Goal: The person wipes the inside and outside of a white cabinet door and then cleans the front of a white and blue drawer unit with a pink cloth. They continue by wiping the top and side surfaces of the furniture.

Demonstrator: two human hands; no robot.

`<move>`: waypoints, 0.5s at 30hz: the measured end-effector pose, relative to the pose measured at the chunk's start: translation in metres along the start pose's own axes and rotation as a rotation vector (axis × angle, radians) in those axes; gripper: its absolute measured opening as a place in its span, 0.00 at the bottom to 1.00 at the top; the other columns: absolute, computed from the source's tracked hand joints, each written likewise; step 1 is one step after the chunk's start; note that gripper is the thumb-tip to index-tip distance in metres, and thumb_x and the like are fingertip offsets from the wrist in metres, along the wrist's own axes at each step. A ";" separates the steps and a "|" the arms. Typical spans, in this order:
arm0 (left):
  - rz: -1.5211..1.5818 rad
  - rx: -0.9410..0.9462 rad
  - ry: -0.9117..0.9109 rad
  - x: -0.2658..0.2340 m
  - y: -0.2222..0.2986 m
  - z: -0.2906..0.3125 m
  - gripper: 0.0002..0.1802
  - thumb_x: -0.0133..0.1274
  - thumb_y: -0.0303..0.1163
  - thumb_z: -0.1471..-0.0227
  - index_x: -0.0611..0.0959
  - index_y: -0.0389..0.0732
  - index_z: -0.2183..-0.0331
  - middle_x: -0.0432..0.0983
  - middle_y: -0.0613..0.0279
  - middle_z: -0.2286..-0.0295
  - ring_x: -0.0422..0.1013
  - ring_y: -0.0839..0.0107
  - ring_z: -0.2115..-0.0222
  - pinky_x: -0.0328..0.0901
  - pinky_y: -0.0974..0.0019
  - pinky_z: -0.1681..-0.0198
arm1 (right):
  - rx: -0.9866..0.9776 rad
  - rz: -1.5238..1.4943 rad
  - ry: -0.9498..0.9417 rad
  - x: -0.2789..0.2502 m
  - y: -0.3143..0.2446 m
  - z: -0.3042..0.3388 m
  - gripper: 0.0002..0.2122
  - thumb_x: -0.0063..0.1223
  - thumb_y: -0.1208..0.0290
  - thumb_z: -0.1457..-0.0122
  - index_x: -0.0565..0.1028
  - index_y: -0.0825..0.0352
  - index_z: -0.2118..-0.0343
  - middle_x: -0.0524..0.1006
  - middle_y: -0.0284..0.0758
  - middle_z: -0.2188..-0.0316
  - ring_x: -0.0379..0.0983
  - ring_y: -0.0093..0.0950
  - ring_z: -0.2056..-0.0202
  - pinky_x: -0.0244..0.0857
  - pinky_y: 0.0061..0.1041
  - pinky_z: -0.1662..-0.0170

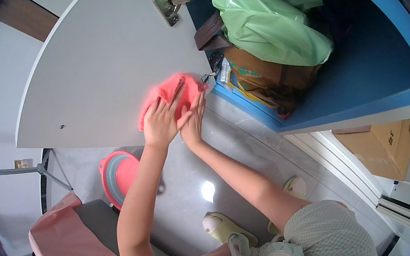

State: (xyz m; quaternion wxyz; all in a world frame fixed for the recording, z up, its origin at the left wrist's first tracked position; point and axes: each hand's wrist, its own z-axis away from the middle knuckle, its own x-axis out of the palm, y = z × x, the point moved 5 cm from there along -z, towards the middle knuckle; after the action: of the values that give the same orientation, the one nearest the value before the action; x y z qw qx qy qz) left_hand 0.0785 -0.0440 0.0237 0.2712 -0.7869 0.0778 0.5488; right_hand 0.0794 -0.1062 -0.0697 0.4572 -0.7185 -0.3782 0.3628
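Observation:
A bright pink cloth (181, 87) lies bunched against the lower edge of a pale cabinet door (93, 65), close to the hinge side. My left hand (160, 122) holds the cloth against the door, its fingers stretched over it. Beside it, my right hand (193, 124) has its fingers straight and touching the cloth's lower right side. The two hands meet near the thumbs. A metal hinge (208, 77) sits just right of the cloth, and another hinge (168, 7) is higher on the door. The cloth's underside is hidden.
Inside the blue cabinet (379, 71) are a green plastic bag (268, 21) and a brown bag (260, 76). A pink and grey basin (118, 175) stands on the tiled floor (186, 182). A pink-covered seat (75, 243) is at lower left, a cardboard box (378, 149) at right.

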 end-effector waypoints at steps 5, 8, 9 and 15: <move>-0.094 0.061 0.032 -0.017 -0.002 -0.002 0.35 0.37 0.57 0.48 0.65 0.47 0.44 0.65 0.67 0.49 0.62 0.73 0.50 0.50 0.64 0.43 | 0.088 0.027 -0.066 -0.006 -0.003 0.027 0.31 0.33 0.62 0.40 0.40 0.68 0.37 0.37 0.48 0.36 0.33 0.44 0.36 0.29 0.45 0.37; -0.062 0.068 0.018 -0.018 -0.004 -0.001 0.36 0.37 0.57 0.48 0.63 0.49 0.43 0.63 0.66 0.47 0.62 0.70 0.51 0.52 0.60 0.44 | -0.012 0.069 -0.073 -0.013 -0.010 0.033 0.30 0.41 0.70 0.43 0.46 0.69 0.39 0.47 0.49 0.39 0.44 0.44 0.39 0.37 0.43 0.39; -0.065 0.070 0.013 -0.018 -0.004 -0.001 0.36 0.37 0.57 0.48 0.62 0.49 0.42 0.63 0.66 0.47 0.62 0.70 0.51 0.52 0.60 0.44 | -0.048 0.103 -0.068 -0.016 -0.011 0.033 0.30 0.42 0.72 0.44 0.48 0.70 0.40 0.52 0.49 0.41 0.48 0.44 0.40 0.42 0.42 0.40; -0.095 0.080 0.026 -0.023 -0.005 0.001 0.35 0.39 0.55 0.48 0.61 0.49 0.42 0.63 0.66 0.47 0.62 0.69 0.52 0.52 0.62 0.44 | 0.367 -0.608 -0.189 0.005 0.031 0.016 0.18 0.41 0.82 0.48 0.62 0.68 0.52 0.71 0.40 0.59 0.71 0.32 0.60 0.63 0.28 0.55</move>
State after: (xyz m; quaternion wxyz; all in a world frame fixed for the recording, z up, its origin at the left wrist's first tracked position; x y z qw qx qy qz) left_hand 0.0709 -0.0434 0.0463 0.3273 -0.7853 0.0656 0.5215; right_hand 0.0742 -0.1047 -0.1049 0.6285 -0.4427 -0.5438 0.3366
